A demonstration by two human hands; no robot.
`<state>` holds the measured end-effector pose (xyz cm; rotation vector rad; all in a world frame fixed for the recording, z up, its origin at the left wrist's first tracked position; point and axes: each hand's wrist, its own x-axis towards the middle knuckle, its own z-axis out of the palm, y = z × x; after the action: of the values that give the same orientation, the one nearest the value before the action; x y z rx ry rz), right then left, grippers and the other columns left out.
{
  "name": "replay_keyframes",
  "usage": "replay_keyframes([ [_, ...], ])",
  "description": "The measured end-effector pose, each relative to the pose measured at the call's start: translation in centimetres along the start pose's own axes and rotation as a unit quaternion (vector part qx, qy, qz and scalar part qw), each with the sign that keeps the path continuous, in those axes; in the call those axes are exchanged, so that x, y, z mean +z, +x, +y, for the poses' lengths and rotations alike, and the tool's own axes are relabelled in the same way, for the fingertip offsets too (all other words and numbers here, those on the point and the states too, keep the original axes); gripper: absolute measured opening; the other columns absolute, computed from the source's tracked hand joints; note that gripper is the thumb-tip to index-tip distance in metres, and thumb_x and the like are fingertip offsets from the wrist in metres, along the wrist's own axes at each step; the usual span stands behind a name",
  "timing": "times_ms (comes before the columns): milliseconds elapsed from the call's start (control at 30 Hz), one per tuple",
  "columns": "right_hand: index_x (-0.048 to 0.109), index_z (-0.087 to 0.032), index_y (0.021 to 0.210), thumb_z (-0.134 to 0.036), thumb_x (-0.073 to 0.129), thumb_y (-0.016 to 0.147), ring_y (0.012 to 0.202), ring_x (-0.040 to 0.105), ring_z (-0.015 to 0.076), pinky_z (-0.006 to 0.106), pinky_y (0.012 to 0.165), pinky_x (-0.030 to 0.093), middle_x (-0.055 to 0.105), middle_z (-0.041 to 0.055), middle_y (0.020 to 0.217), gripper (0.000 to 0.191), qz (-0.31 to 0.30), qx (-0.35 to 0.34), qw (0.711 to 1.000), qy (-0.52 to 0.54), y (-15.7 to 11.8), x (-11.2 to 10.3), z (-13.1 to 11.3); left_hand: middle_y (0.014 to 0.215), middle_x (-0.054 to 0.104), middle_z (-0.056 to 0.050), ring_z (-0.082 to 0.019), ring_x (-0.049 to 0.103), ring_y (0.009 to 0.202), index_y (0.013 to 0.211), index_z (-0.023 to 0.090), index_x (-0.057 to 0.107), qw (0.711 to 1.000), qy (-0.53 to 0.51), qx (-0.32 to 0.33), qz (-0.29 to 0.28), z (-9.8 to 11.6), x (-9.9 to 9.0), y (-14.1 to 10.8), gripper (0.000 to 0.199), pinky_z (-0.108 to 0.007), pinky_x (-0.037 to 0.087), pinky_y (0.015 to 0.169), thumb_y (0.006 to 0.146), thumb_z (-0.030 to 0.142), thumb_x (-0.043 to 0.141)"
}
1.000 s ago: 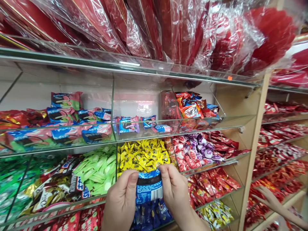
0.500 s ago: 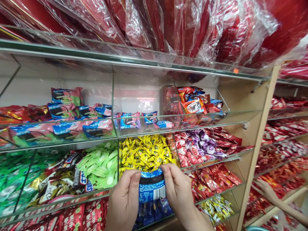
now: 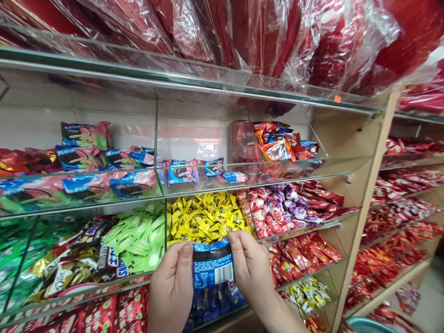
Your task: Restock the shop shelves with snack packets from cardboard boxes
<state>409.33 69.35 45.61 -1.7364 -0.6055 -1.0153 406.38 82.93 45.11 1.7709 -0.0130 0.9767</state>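
A blue snack packet (image 3: 210, 270) with a black band, white print and a barcode is stretched between my two hands. My left hand (image 3: 172, 284) pinches its left edge, thumb on the near face. Its right edge is gripped by my right hand (image 3: 252, 268), thumb near the top corner. The fingers behind the packet are hidden. Just beyond it lies a heap of yellow wrapped candies (image 3: 208, 215). Below the packet, dark blue wrapped candies (image 3: 215, 300) show on a lower shelf.
Glass shelves with dividers hold pink-and-blue packets (image 3: 85, 135), green candies (image 3: 138, 236), Snickers bars (image 3: 104, 252), and red and purple candies (image 3: 277, 203). Large red items in clear plastic (image 3: 208, 32) fill the top shelf. A wooden side panel (image 3: 364, 199) stands at right, with a teal container (image 3: 369, 324) at the lower right.
The view has shifted slightly. The packet sits a little further left in view, still held in both hands. Another person's hand at the right shelves has gone out of view.
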Motion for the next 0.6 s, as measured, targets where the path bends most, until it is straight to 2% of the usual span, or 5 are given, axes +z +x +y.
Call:
replay_keyframes([
  [233, 0.049, -0.018, 0.064, -0.026, 0.038, 0.091, 0.042, 0.043, 0.007, 0.018, 0.042, 0.03, 0.046, -0.004, 0.05, 0.03, 0.019, -0.004, 1.0, -0.013, -0.4, 0.1, 0.4, 0.067, 0.061, 0.0, -0.015, 0.057, 0.06, 0.092, 0.019, 0.063, 1.0, 0.011, -0.02, 0.0, 0.4, 0.0, -0.3, 0.04, -0.024, 0.047, 0.054, 0.082, 0.052, 0.043],
  [333, 0.053, -0.017, 0.069, -0.023, 0.04, 0.091, 0.044, 0.049, 0.0076, 0.019, 0.046, 0.033, 0.052, -0.0021, 0.053, 0.026, 0.056, -0.05, 0.994, -0.08, -0.4, -0.1, 0.6, 0.092, 0.061, -0.006, -0.018, 0.059, 0.082, 0.11, 0.02, 0.054, 0.971, 0.138, 0.188, 0.053, 0.3, -0.1, -1.0, 0.031, -0.028, 0.047, 0.07, 0.085, 0.036, 0.046],
  [467, 0.054, -0.015, 0.067, -0.022, 0.039, 0.091, 0.041, 0.048, 0.0076, 0.02, 0.044, 0.032, 0.052, -0.0016, 0.051, 0.029, 0.047, -0.085, 0.988, -0.12, -0.3, 0.1, -0.4, 0.124, 0.049, -0.015, -0.028, 0.048, 0.109, 0.123, 0.019, 0.048, 0.832, 0.312, 0.458, 0.01, -0.9, 0.2, -1.7, 0.05, -0.04, 0.035, 0.093, 0.075, 0.02, 0.062],
  [533, 0.055, -0.015, 0.069, -0.022, 0.038, 0.092, 0.043, 0.05, 0.0076, 0.019, 0.044, 0.034, 0.054, -0.0007, 0.054, 0.029, 0.023, -0.08, 0.993, -0.085, -0.4, 0.1, -1.4, 0.129, 0.048, -0.014, -0.027, 0.046, 0.113, 0.131, 0.02, 0.04, 0.848, 0.297, 0.439, -0.021, -1.6, 0.4, -1.9, 0.057, -0.038, 0.034, 0.096, 0.077, 0.012, 0.055],
  [600, 0.058, -0.015, 0.076, -0.023, 0.038, 0.092, 0.049, 0.054, 0.0077, 0.018, 0.048, 0.038, 0.058, -0.0001, 0.06, 0.027, -0.027, -0.068, 0.997, -0.015, -0.4, -0.2, -2.4, 0.126, 0.053, -0.008, -0.023, 0.049, 0.113, 0.131, 0.026, 0.039, 0.916, 0.197, 0.348, -0.034, -1.9, 0.5, -2.1, 0.056, -0.036, 0.037, 0.096, 0.078, 0.012, 0.052],
])
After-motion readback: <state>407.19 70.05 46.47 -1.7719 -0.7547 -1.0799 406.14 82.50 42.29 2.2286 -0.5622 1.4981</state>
